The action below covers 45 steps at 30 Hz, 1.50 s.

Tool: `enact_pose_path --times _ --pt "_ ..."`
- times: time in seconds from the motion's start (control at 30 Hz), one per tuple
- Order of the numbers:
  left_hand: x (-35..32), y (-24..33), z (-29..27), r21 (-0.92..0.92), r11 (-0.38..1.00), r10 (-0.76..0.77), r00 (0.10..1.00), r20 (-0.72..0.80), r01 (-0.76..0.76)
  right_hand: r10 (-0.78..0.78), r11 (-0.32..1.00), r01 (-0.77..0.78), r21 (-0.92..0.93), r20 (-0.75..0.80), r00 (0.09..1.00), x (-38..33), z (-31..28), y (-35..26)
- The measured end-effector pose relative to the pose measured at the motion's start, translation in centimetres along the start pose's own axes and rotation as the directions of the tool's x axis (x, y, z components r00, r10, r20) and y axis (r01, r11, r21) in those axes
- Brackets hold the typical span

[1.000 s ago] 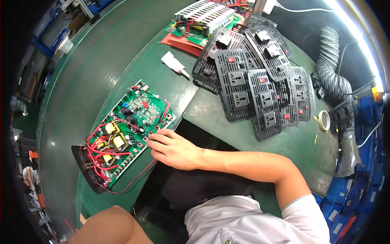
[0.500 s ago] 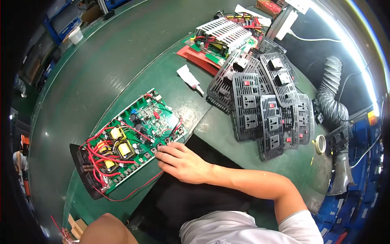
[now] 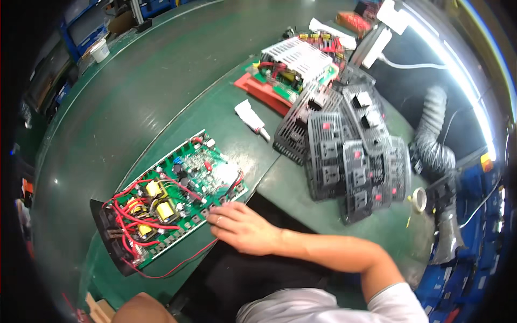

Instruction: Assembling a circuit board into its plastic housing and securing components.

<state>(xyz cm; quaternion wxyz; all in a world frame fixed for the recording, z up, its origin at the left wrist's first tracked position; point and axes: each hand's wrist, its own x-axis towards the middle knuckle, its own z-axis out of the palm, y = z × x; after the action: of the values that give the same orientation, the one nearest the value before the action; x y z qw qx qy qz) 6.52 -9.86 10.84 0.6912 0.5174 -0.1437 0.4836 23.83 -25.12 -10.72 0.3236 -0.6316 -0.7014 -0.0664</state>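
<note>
A green circuit board (image 3: 196, 212) lies slantwise on the workbench, with yellow transformers (image 3: 166, 210) and red wires (image 3: 145, 220) on it. Its left end joins a black end panel (image 3: 111, 240). My right hand (image 3: 245, 231) rests at the board's near right edge, the fingers stretched side by side over the small parts there. The thumb is hidden. A ring shows on one finger. Of my left arm only a rounded bare part (image 3: 142, 309) appears at the lower edge, and the hand is out of view. Beyond the board lies a white tube with a nozzle (image 3: 251, 119).
Black slotted panels with sockets (image 3: 327, 153) are piled on the right. Behind them a white slotted metal cover (image 3: 296, 55) sits over another board, beside a red tray (image 3: 264, 93). A tape roll (image 3: 419, 199) and a grey flexible duct (image 3: 432, 126) stand at the right edge.
The whole view has shifted slightly, so the bench things appear lower. My right hand keeps its place at the board's edge.
</note>
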Motion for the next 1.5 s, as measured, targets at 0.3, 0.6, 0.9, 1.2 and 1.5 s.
enact_pose_path --times 0.3,0.6,0.9,1.2,1.5 --pt "0.0 -0.4 0.1 0.037 0.999 -0.036 0.998 -0.053 0.038 0.008 1.000 -0.008 0.023 -0.013 1.000 0.3 -0.1 0.2" --pt "3.2 0.0 1.7 0.373 0.925 0.012 0.988 0.152 -0.069 -0.013 0.999 0.015 0.031 -0.050 0.999 -0.1 0.2 -0.3" --pt "-0.6 -10.3 -1.1 0.944 0.316 -0.785 0.534 0.315 -0.092 0.224 0.942 -0.233 0.243 0.065 0.972 2.4 -4.4 1.6" --pt "2.9 -10.0 -2.6 0.965 0.261 -0.688 0.703 0.178 0.012 0.046 0.999 -0.050 -0.005 -0.308 0.950 7.9 -14.4 -1.8" --pt "5.4 -6.7 -2.5 0.928 0.257 -0.616 0.786 -0.056 0.268 0.024 0.956 0.208 0.209 -0.758 0.652 8.0 -17.7 -5.2"
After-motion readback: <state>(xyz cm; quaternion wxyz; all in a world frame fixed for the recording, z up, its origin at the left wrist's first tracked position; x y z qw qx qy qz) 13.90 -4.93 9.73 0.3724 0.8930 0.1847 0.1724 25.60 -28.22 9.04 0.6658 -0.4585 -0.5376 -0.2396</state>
